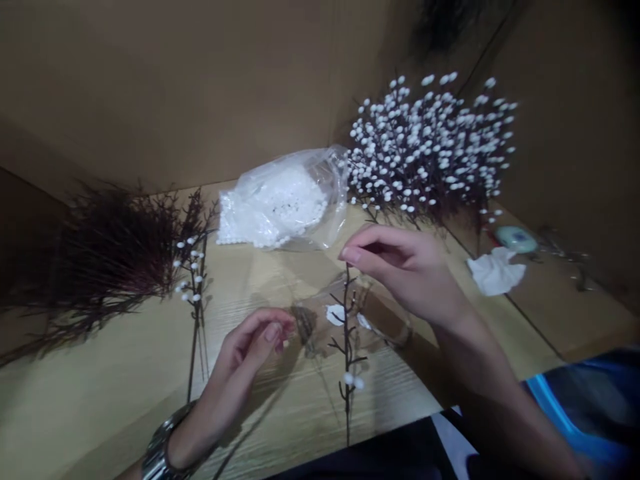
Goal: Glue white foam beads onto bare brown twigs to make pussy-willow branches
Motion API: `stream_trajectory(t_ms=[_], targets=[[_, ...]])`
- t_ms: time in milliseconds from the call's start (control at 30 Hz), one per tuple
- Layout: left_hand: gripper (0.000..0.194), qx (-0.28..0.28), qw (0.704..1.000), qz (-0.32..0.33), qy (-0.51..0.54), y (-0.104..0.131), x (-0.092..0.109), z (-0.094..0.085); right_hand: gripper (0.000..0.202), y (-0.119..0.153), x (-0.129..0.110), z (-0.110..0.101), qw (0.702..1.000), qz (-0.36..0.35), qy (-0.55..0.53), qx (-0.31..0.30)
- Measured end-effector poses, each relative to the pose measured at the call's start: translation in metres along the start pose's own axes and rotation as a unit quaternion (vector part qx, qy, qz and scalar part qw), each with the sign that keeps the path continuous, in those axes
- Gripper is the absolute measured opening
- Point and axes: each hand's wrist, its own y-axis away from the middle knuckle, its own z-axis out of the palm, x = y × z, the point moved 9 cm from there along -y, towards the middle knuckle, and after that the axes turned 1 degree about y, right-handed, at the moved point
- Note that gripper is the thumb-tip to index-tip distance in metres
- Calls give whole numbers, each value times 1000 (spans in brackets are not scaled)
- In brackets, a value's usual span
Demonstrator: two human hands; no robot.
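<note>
Appears to be a small craft workspace. Indicated by light wood-grain counter (120,373), plain brown partition panels (200,87), bag of white beads (280,200) at 12 o'clock, bare twig bundle (120,247) at 9 o'clock, white-berried branches (430,147) at 1 o'clock.

The back wall (200,87) was plain and brown, and met a similar right wall (565,147) at a corner. The table (90,400) had a pale wood-grain top, with a dark seam (535,327) running across its right side. Lighting was dim, with soft shadows.
</note>
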Motion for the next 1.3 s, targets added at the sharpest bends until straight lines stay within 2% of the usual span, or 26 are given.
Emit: stream_trajectory(t_ms=[133, 300, 500, 667, 800, 1033, 1167, 1300], targets=[[33, -92, 994, -38, -35, 2, -13, 24, 15, 0, 0, -1, 1000, -1, -4, 29], [36, -133, 989, -58, -35, 7, -19, 40, 15, 1, -4, 6, 999, -4, -1, 53], [31, -132, 987, -75, -50, 13, -18, 48, 13, 4, -17, 14, 995, -22, 36, 89], [26, -118, 988, -75, -63, 16, -20, 51, 14, 5, -15, 15, 993, -17, 41, 106], [21, -107, 991, -68, -46, 15, -20, 54, 13, 7, -16, 19, 994, -24, 41, 101], [19, -84, 992, -98, -6, 12, -25, 57, 14, 9, -22, 28, 994, -32, 50, 96], [12, -68, 992, -107, -10, 11, -21, 57, 14, 9, -22, 30, 993, -34, 61, 90], [7, -75, 992, -99, 25, 9, -16, 61, 17, 9, -22, 33, 994, -27, 68, 81]])
